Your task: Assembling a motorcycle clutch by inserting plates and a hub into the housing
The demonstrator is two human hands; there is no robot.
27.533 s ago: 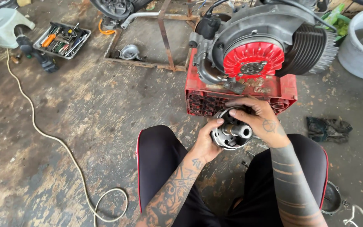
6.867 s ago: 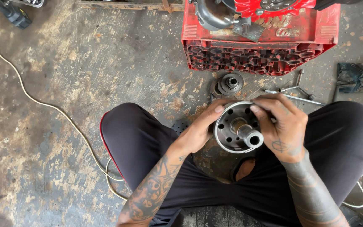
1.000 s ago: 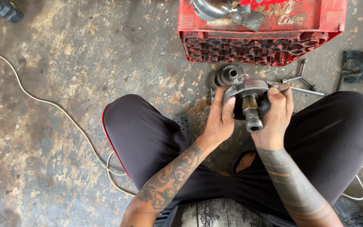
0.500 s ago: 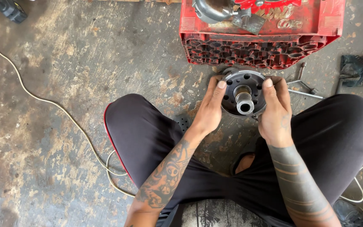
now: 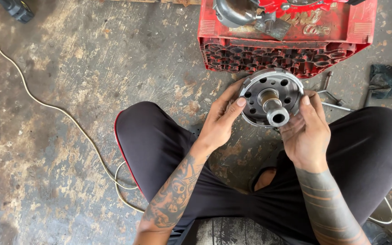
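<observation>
- Both forearms are bare, no sleeves in view
- The left forearm [image 5: 173, 199] carries dense figurative tattoos with shaded shapes running from wrist to elbow
- The right forearm [image 5: 330, 206] is tattooed with broad dark bands and thin rings between them
- The left hand [image 5: 218, 120] and right hand [image 5: 307, 131] wear no gloves or rings, and the nails are short
- Dark trousers [image 5: 159, 149] cover both legs, with a red stripe along the outer seam by the left forearm
- A hole in the trousers [image 5: 265, 179] shows near the right forearm
</observation>
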